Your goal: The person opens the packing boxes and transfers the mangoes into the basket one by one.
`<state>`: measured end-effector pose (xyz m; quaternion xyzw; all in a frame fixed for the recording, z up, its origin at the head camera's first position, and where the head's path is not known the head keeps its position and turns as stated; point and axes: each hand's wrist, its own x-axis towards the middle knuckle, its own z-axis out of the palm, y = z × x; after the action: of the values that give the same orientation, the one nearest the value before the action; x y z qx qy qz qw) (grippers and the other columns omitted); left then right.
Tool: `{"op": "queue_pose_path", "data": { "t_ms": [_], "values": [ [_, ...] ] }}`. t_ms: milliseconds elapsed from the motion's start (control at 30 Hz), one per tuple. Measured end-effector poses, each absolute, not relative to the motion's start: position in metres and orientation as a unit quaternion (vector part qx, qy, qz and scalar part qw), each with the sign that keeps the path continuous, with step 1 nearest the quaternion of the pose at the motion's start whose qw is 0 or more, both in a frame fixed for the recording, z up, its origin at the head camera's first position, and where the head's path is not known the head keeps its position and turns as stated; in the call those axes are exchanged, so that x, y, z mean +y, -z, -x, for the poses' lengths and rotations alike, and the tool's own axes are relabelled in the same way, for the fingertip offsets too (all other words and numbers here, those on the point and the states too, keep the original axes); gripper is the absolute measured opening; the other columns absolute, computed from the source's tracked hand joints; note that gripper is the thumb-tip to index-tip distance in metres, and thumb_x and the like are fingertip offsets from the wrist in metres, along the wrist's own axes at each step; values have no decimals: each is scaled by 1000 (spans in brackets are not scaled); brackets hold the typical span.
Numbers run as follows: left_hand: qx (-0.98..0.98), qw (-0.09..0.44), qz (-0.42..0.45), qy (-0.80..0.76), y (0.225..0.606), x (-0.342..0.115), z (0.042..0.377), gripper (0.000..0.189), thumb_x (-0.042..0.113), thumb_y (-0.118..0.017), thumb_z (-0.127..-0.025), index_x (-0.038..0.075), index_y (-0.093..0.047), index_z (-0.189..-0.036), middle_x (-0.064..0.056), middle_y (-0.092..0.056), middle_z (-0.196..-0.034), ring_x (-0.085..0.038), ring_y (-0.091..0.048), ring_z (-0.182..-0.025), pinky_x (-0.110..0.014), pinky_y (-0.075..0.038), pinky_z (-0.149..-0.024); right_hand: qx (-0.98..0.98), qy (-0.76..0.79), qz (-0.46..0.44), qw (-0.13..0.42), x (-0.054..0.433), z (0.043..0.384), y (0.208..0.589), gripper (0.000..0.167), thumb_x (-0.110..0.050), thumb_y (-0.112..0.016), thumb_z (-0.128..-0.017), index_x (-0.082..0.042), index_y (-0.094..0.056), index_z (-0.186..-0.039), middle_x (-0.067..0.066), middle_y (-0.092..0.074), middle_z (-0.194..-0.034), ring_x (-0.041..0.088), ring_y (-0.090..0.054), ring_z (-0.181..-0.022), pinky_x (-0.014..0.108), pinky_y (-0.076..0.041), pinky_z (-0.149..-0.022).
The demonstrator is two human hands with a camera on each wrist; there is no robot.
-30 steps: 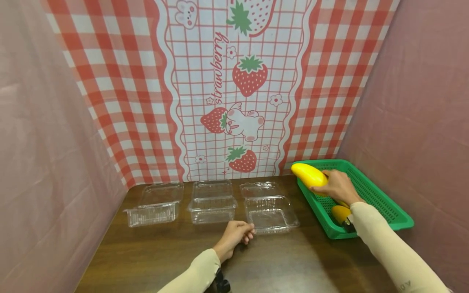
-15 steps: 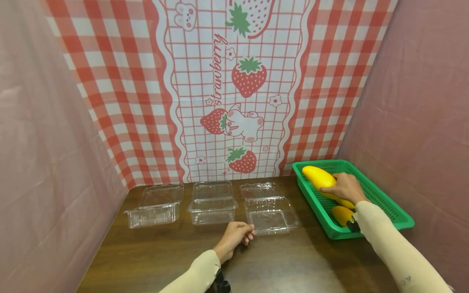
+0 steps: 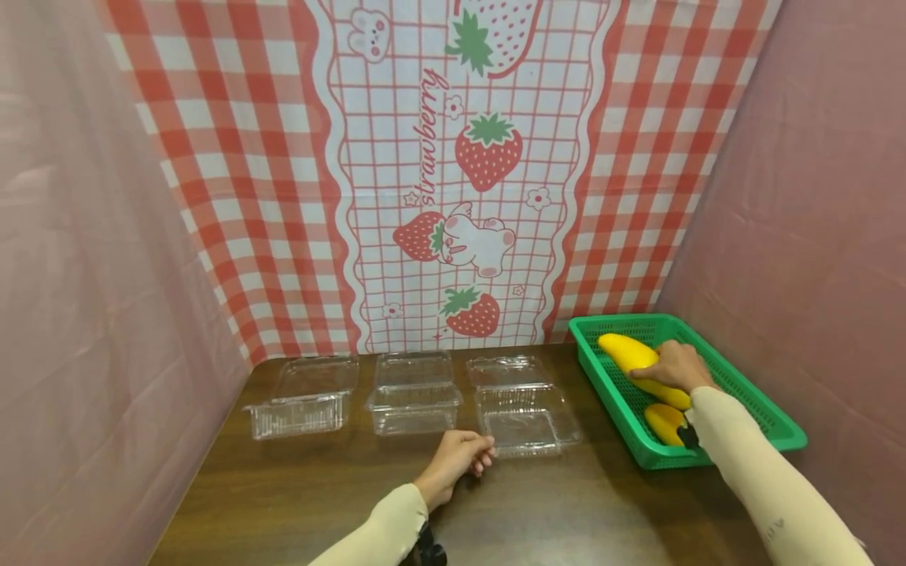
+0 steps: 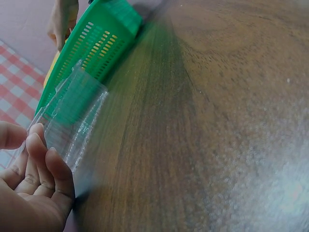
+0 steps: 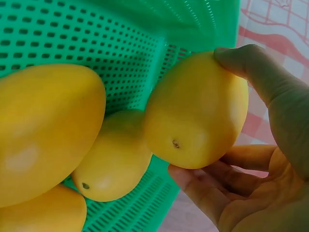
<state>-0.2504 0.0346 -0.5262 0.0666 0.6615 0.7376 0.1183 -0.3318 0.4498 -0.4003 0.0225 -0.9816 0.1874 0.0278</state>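
Note:
My right hand grips a yellow mango over the green basket, thumb on one side and fingers underneath. In the right wrist view, several other mangoes lie in the basket beside the held one. On the table, my left hand is at the front left corner of an open clear plastic clamshell container. The left wrist view shows its thumb and fingertips pinching the container's rim. Nothing lies inside that container.
Two more open clear clamshell containers stand to the left, one in the middle and one at the far left. A strawberry-patterned cloth hangs behind the wooden table. Pink cloth closes off both sides.
My right hand has moved right and lower into the basket with the mango it holds. The left hand stays at the container's corner.

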Motion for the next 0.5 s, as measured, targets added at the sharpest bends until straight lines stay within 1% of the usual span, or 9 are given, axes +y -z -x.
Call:
{"op": "queue_pose_path", "data": {
  "t_ms": [67,267,500],
  "values": [
    [662,117,-66,-737,527,35,250,23,10,-69,-95,-13,-71,-94,-5,-68,-74,-5,-54,-55,-17,-47,-51,-982,-185,-22,20,451,334,402,54,-47,-82,-83,-10,-47,-68,1,-34,-63,19,-40,-57,31,-35,-54],
    [666,114,-64,-735,529,36,251,23,11,-69,-95,-11,-72,-92,-4,-68,-73,-5,-53,-54,-17,-47,-50,-983,-180,-19,-4,452,339,405,52,-43,-82,-84,-9,-46,-69,0,-32,-63,19,-40,-56,31,-37,-54],
    [670,112,-63,-731,529,36,252,24,13,-69,-96,-11,-72,-92,-2,-66,-70,-5,-52,-53,-17,-47,-50,-984,-174,-13,-36,453,346,409,50,-42,-82,-84,-2,-53,-81,6,-40,-71,24,-47,-65,34,-42,-58]
  ]
}}
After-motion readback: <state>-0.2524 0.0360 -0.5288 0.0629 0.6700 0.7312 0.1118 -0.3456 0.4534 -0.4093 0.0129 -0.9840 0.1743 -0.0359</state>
